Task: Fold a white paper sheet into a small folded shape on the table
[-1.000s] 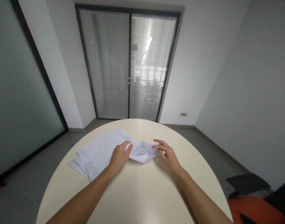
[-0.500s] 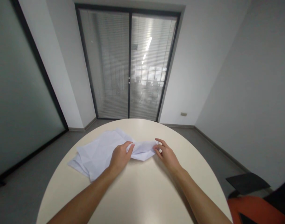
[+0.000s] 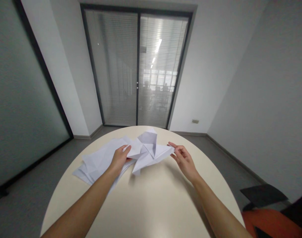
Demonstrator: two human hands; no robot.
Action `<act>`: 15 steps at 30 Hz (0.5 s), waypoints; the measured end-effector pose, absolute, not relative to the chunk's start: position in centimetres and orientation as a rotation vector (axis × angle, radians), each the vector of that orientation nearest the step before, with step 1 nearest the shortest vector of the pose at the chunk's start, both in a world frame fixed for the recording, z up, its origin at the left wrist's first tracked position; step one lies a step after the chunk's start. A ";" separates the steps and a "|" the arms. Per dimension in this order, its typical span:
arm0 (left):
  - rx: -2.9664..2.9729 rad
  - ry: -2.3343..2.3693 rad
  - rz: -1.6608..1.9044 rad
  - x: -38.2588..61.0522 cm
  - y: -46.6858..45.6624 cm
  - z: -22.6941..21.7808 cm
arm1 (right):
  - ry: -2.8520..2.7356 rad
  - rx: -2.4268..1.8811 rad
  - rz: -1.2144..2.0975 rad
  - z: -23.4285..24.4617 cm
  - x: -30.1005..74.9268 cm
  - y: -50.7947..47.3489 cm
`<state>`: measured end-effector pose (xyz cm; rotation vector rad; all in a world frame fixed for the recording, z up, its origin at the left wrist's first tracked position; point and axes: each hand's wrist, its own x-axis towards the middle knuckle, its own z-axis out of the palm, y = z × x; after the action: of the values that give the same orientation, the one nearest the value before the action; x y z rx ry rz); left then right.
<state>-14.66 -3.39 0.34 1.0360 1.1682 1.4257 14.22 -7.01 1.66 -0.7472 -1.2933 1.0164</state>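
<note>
Between my hands is a folded white paper pinwheel (image 3: pixel 151 152), its blades spread in several directions and one standing up at the back. My left hand (image 3: pixel 119 157) pinches its left blade between thumb and fingers. At the other end, the fingertips of my right hand (image 3: pixel 184 160) close on the tip of the right blade. A shadow under it shows that it is held a little above the table. Creased white paper sheets (image 3: pixel 98 158) lie in a loose pile on the left, partly covered by my left hand and forearm.
The round cream table (image 3: pixel 151 205) carries the paper. An orange and black chair (image 3: pixel 267 218) stands at the lower right. Beyond the table is a glass door (image 3: pixel 138 72) with blinds, and a frosted glass panel (image 3: pixel 22 92) is at the left.
The folded paper has opened from a narrow strip into a pinwheel shape and been raised. My left hand has moved left, my right hand to the right, so they are farther apart.
</note>
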 end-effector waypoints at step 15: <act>1.590 1.338 1.539 -12.5 -5.4 1.7 | -1.307 -0.773 1.127 -0.2 9.3 -8.1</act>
<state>-12.47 -5.39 1.67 1.5903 1.3383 1.5394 9.35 -8.14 -0.20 -0.7725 -1.3070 1.1266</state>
